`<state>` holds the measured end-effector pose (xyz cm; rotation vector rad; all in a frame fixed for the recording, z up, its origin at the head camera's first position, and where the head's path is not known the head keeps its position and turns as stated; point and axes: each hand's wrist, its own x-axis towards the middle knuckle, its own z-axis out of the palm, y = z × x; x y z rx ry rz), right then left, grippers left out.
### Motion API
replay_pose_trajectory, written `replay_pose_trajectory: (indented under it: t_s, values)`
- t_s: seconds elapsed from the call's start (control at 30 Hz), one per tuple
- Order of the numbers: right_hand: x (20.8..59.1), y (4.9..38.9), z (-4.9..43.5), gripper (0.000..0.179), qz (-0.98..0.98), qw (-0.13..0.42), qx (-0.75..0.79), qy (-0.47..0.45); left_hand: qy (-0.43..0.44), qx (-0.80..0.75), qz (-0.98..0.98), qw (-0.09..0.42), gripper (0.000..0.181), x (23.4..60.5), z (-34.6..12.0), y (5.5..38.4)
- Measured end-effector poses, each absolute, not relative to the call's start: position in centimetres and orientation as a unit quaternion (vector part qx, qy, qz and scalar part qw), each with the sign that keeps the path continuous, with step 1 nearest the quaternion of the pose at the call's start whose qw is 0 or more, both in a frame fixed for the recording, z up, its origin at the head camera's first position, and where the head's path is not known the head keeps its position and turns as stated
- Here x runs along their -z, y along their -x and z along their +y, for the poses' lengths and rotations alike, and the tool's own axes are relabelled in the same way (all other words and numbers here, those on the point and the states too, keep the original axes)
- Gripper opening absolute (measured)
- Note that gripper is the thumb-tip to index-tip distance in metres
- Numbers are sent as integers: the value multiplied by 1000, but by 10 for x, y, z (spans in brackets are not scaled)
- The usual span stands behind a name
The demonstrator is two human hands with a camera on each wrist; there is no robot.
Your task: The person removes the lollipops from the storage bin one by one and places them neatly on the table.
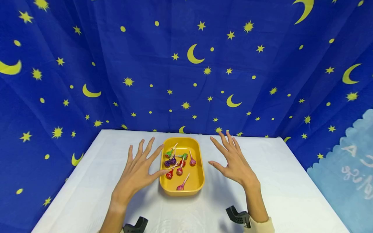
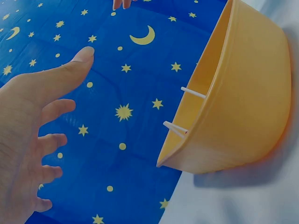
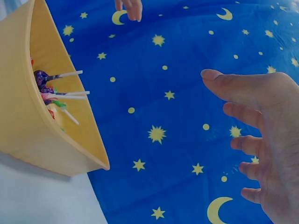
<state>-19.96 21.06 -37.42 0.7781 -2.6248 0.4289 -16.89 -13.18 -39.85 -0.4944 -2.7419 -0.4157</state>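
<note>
Left hand [image 1: 138,171] and right hand [image 1: 235,161] spread, on either side of a tray [image 1: 192,182] of lollipops [image 1: 179,171].
Nothing is gripped: the fingers are parted, and in the wrist views a gap is shown between each hand and the tray. Its place between the hands seems chosen for equal reach from both sides; the loose lollipops are presumably kept from rolling away by its walls. Black mounts [image 1: 239,217] are worn at the wrists. The tray is supported by a white table [image 1: 291,194], backed by a blue moon-and-star curtain [image 1: 157,58]; a pale lettered panel [image 1: 332,174] is seen at right.
</note>
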Motion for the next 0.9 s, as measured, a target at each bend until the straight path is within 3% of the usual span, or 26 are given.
replay_pose_trajectory:
  t_s: [0.47,0.9]
  values:
    - [378,202,200,81,-929,158,-167,-290,168,177,-961,132,86,396,-138,168]
    - [390,209,176,68,-909,139,-187,-346,167,232,-957,52,77,403,-135,171]
